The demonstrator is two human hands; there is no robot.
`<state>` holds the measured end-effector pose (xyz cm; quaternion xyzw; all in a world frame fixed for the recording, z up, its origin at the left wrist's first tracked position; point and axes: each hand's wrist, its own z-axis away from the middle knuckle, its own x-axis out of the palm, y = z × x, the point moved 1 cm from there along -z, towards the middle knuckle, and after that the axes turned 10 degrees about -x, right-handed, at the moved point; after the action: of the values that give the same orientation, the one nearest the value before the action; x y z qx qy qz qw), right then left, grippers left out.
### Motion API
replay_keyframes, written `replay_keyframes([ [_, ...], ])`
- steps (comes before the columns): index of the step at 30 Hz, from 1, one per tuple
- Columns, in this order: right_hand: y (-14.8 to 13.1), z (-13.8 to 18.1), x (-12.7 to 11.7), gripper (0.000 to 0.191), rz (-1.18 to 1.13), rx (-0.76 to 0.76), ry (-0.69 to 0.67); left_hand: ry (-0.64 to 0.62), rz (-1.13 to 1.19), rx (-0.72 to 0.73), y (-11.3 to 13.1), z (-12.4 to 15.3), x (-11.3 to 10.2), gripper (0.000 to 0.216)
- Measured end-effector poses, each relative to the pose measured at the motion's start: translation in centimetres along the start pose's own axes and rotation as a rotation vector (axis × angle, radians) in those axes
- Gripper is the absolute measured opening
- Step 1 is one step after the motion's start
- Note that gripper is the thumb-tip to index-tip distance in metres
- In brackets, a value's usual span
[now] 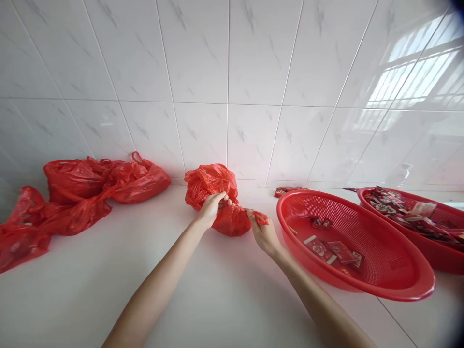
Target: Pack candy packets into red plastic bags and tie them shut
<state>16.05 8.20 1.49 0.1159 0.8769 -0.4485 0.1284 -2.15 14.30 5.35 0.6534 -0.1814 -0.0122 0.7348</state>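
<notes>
So the red bag [221, 200] sits on the tabletop [217, 290] by the wall, left hand [212, 208] clamped round its neck and right hand [263, 232] pinching a handle, looks still tied. Near basket [398, 285] only has a few packets [331, 249], and more bags [83, 193] wait at left, so plenty left I'd guess.

— What sort of place have we got here?
— Hard to pin down: glossy white wall tiles [232, 72] reflecting a barred window, over a plain white counter [224, 290].
— A kitchen?
— Or a small packing room: red perforated baskets [362, 270] of little packets [331, 250], tied red plastic bags [90, 183] heaped along the wall.
</notes>
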Motion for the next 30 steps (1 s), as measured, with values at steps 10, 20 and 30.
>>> replay_keyframes([
  [10,0.6,1.2,-0.3,0.036,0.092,0.028,0.125,0.07,-0.111,0.066,-0.3,-0.7,-0.9,0.032],
  [20,-3.5,0.7,-1.2,0.034,-0.193,-0.147,0.208,-0.293,-0.431,0.254,2.0,4.7,3.4,0.018],
  [30,-3.6,1.8,0.3,0.029,-0.331,-0.225,0.152,-0.167,-0.582,0.259,0.5,4.6,4.9,0.039],
])
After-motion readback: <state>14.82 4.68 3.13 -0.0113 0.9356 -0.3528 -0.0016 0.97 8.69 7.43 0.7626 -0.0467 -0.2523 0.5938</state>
